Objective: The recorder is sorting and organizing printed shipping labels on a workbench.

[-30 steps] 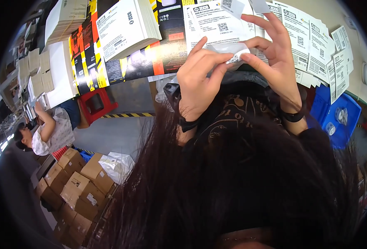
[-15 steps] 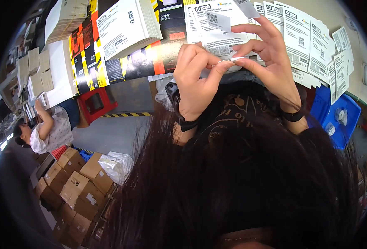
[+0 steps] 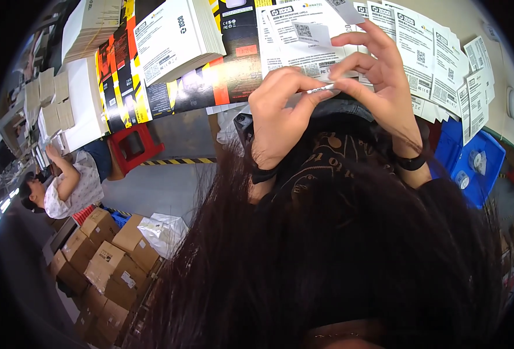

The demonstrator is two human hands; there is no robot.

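1. A small white label (image 3: 321, 89) is sitting between the two hands, at the centre of the clock used here, and is showing nearly edge-on.
2. The left hand (image 3: 281, 110), at 8 o'clock, is pinching the label's left end; its thumb and index finger are closing on it.
3. The right hand (image 3: 387, 87), at 3 o'clock, is bringing its thumb to the right end; its other fingers are spreading loosely. Whether an index finger is gripping from behind, I cannot tell.
4. A loose tag (image 3: 344, 10), at 1 o'clock, is meeting an upper right fingertip; another tag (image 3: 311, 34), at 12, is overlapping white sheets (image 3: 277, 49).
5. Fanned sheets (image 3: 416, 43) are spreading at 2 o'clock.
6. Printed card (image 3: 169, 99) is lying at 9 o'clock, and a thick paper stack (image 3: 178, 38) is resting on it near 10.
7. A blue bin (image 3: 489, 177) is standing at 4 o'clock.
8. Farther off, a red stool (image 3: 116, 152) and a co-worker (image 3: 74, 189) are showing around 8 o'clock; cartons (image 3: 108, 262) are piling up between 7 and 8.
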